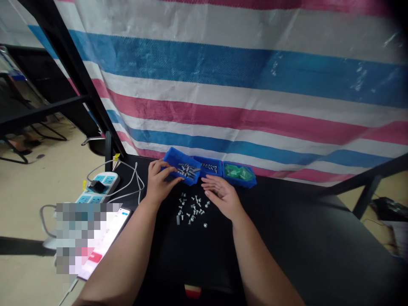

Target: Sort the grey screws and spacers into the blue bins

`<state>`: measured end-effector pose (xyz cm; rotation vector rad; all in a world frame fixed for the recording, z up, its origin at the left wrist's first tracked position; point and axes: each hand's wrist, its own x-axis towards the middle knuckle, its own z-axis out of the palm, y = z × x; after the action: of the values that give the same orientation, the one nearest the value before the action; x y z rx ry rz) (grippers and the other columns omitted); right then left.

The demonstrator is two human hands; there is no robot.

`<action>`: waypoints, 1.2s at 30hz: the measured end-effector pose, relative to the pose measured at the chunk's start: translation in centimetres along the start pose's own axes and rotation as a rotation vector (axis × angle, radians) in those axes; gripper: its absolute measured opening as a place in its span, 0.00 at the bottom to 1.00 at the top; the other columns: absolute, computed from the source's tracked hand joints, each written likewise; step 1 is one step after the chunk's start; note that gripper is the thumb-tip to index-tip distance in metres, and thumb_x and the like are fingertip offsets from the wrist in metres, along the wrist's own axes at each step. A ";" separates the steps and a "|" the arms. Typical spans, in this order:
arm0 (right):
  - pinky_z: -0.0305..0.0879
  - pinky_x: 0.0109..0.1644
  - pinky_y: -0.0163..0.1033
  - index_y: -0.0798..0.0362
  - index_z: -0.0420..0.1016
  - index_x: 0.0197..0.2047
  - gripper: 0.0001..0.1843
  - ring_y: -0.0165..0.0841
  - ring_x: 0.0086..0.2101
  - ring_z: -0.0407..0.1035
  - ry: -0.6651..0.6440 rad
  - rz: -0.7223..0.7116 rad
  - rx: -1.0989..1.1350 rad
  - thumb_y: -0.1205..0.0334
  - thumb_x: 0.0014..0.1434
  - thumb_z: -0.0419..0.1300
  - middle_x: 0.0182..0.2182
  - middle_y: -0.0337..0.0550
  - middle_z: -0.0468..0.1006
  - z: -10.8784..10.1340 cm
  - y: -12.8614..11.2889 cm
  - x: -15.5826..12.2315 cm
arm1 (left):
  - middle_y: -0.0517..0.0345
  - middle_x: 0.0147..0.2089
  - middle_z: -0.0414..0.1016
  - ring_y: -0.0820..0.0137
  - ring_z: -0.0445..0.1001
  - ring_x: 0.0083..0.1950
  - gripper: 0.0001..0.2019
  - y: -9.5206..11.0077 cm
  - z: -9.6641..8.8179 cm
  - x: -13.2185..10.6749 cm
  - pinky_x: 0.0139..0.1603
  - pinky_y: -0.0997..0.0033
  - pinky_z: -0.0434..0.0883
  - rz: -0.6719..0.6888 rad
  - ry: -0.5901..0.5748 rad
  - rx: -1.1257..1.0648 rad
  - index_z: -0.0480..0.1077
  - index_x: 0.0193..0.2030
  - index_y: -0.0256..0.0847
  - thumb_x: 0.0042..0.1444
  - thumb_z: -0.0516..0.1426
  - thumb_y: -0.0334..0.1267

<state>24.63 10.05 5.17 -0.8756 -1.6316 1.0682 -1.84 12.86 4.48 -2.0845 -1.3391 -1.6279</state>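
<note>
My left hand [159,180] grips the left side of a blue plastic bin [174,158], which is tilted toward me. Small metal cylinders and other metal hardware have gathered at the bin's lower end. My right hand [225,199] hovers just right of that bin, fingers extended and apart, with nothing visible in it. Below and between the hands, loose metal screws [195,208] lie scattered on the black tabletop [197,250]. One thicker metal cylinder [178,220] is at the left edge of the scatter.
Behind stand a second blue bin [217,163] with screws and a third blue bin [251,183] with green plastic bags. On the left are a white power strip [110,180] with cables and a lit phone [105,238]. A striped sheet [223,93] hangs behind the table.
</note>
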 end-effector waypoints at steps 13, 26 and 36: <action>0.64 0.45 0.39 0.48 0.83 0.37 0.07 0.34 0.38 0.69 -0.518 0.027 -0.567 0.63 0.53 0.72 0.32 0.38 0.75 1.3 -1.7 -0.7 | 0.55 0.43 0.73 0.58 0.69 0.52 0.15 0.1 -0.1 0.0 0.57 0.50 0.69 0.007 0.009 0.002 0.78 0.40 0.46 0.48 0.71 0.48; 0.59 0.57 0.47 0.46 0.84 0.43 0.09 0.38 0.45 0.68 -0.629 -0.114 -0.865 0.68 0.63 0.63 0.38 0.40 0.81 8.1 -1.0 -2.2 | 0.54 0.42 0.73 0.58 0.69 0.52 0.15 0.1 -0.1 0.1 0.58 0.51 0.68 0.004 0.012 -0.008 0.79 0.39 0.46 0.48 0.71 0.49; 0.62 0.35 0.35 0.49 0.75 0.38 0.05 0.30 0.27 0.69 -0.128 0.005 -0.637 0.66 0.57 0.62 0.27 0.34 0.77 3.0 -2.0 -1.0 | 0.55 0.43 0.73 0.58 0.69 0.52 0.15 0.1 -0.1 0.0 0.56 0.51 0.69 0.015 0.016 -0.014 0.79 0.40 0.46 0.48 0.71 0.47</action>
<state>21.87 7.71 6.24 -1.2338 -2.1246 0.6092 -1.87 12.69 4.54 -2.0793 -1.3073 -1.6492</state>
